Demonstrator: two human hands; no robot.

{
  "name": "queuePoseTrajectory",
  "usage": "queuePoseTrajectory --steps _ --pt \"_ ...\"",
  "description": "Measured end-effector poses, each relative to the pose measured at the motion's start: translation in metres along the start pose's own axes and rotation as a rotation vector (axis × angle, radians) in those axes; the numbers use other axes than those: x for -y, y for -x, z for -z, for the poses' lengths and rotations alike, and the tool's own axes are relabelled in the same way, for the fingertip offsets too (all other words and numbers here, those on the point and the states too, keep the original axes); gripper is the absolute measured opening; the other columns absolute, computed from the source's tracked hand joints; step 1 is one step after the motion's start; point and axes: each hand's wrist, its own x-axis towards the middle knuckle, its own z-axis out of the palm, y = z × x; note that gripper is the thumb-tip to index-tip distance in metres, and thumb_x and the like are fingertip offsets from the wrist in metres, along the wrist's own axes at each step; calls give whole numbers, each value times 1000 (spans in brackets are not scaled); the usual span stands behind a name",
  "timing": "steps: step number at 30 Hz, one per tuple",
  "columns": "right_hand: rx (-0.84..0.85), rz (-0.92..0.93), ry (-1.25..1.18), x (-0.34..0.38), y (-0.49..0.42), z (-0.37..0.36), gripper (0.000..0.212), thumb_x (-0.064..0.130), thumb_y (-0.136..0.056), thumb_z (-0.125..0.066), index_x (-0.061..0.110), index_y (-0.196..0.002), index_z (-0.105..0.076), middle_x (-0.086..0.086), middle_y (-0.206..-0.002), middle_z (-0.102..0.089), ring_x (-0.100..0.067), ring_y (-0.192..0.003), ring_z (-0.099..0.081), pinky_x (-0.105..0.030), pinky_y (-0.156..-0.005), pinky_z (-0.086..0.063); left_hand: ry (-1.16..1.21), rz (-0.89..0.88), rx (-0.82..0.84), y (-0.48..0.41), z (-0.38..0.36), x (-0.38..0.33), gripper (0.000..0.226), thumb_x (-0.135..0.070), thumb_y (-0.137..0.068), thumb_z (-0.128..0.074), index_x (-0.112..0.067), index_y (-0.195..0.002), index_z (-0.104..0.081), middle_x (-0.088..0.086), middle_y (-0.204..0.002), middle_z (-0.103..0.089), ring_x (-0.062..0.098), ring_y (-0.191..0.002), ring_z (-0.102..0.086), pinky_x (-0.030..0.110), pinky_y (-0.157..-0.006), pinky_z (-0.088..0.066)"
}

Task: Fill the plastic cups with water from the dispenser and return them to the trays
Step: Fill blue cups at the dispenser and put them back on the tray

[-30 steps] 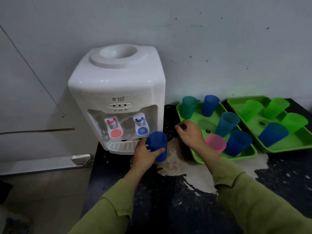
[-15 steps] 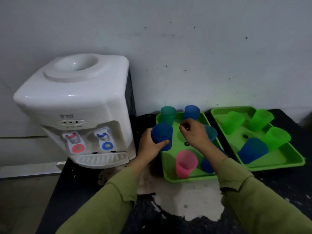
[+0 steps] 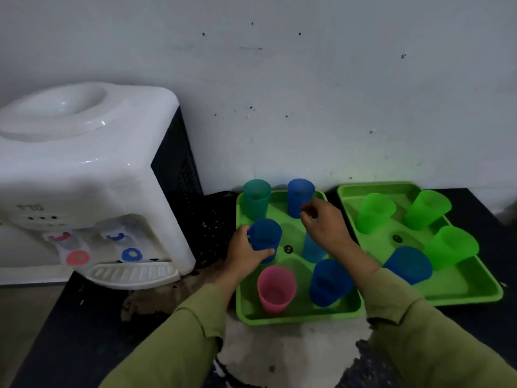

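Grey-white wall [image 3: 307, 93], marked with small dark specks, backs a dark surface [image 3: 84, 317] whose coating is worn away to a pale patch in the middle.

Head view:
- A white water dispenser [image 3: 92, 175] stands at the left of the surface. Its red tap [image 3: 75, 253] and blue tap [image 3: 131, 249] sit above a white drip tray [image 3: 131, 273].
- Two green trays lie side by side to the right of the dispenser. The near tray [image 3: 296, 316] sits just beside the far tray [image 3: 472, 292].
- The left hand [image 3: 246, 256] is closed around a dark blue cup [image 3: 265, 239]. The cup is upright and sits over the left part of the near tray, behind a pink cup [image 3: 276, 288]. Whether its base touches the tray cannot be told.
- The right hand [image 3: 326, 225] hovers over the middle of the near tray with fingers loosely curled and grips nothing. A light blue cup [image 3: 313, 250] stands partly hidden beneath it.
- A teal cup [image 3: 256, 198] and a blue cup [image 3: 298, 197] stand at the back of the near tray. Another blue cup [image 3: 330, 282] stands at its front right.
- The far tray holds three green cups [image 3: 376, 212] and one blue cup there [image 3: 408, 268].
- Both forearms wear olive-green sleeves [image 3: 436, 345].
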Motion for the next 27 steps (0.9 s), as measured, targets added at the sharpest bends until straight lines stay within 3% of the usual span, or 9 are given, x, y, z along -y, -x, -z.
queuePoseTrajectory --steps 5,10,15,19,22,27 --pt "-19 -15 27 -27 -11 2 19 13 -80 -63 3 -96 -66 -16 -97 -68 -30 -91 -63 -34 -83 -46 -66 -19 15 -2 -3 3 71 -26 -59 -86 -15 -118 -48 2 -118 -55 20 -110 -55 37 -93 -49" --pt "-34 -107 25 -53 -23 6 29 20 -87 -59 1 -108 -62 -20 -107 -66 -35 -101 -59 -37 -87 -43 -169 -63 -27 -3 5 -13 90 -48 -63 -79 -14 -135 -37 3 -131 -44 17 -121 -46 31 -101 -39" --pt "142 -332 -51 -84 -42 3 42 32 -97 -42 -4 -112 -57 -28 -114 -61 -39 -109 -55 -38 -87 -40 -160 -268 -119 -35 4 -60 60 -43 -80 -67 -13 -127 -45 6 -129 -50 18 -120 -49 33 -103 -40" --pt "295 -439 -126 -98 -45 0 53 38 -99 -30 -4 -123 -52 -27 -131 -52 -38 -123 -47 -37 -99 -36 -287 -347 52 -75 -10 -98 53 -31 -85 -63 -12 -130 -43 8 -133 -45 20 -123 -46 28 -103 -36" --pt "343 -463 -201 -102 -45 -1 55 40 -100 -29 -2 -128 -50 -25 -137 -48 -33 -129 -44 -32 -103 -33 -491 -359 221 -103 -26 -113 66 -31 -83 -65 -14 -139 -33 9 -141 -36 24 -130 -38 31 -105 -32" --pt "369 -470 -236 -104 -44 -1 55 41 -100 -26 1 -131 -49 -22 -139 -47 -31 -130 -43 -31 -104 -32 -669 -279 354 -134 -43 -119 90 -33 -78 -71 -12 -146 -17 12 -149 -24 29 -136 -30 36 -109 -30"
